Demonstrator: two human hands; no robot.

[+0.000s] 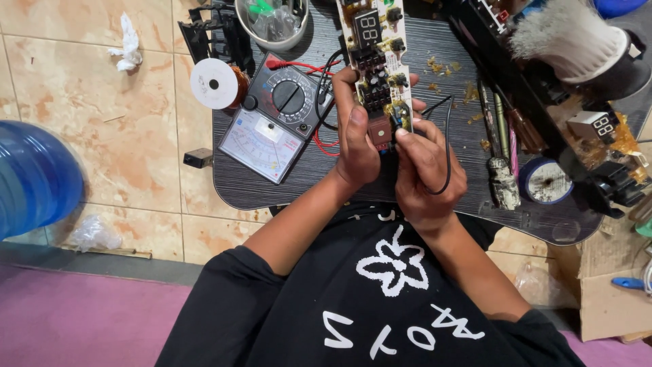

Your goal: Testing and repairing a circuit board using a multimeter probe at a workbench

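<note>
Hands (387,153) grip circuit board (377,58); multimeter (275,115) left, screwdrivers (499,136) right.

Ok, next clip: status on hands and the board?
Left hand and right hand both grip the circuit board, near end. Black probe lead loops over right hand. Analog multimeter beside, untouched.

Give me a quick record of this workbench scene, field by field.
Left hand: holds the near end of a long circuit board
Right hand: on the board's near end, a black wire looped over it
Meter: left of the hands, red and black leads attached
Surface: dark table
Nearby: solder spool, screwdrivers, tape roll, white bowl
</note>
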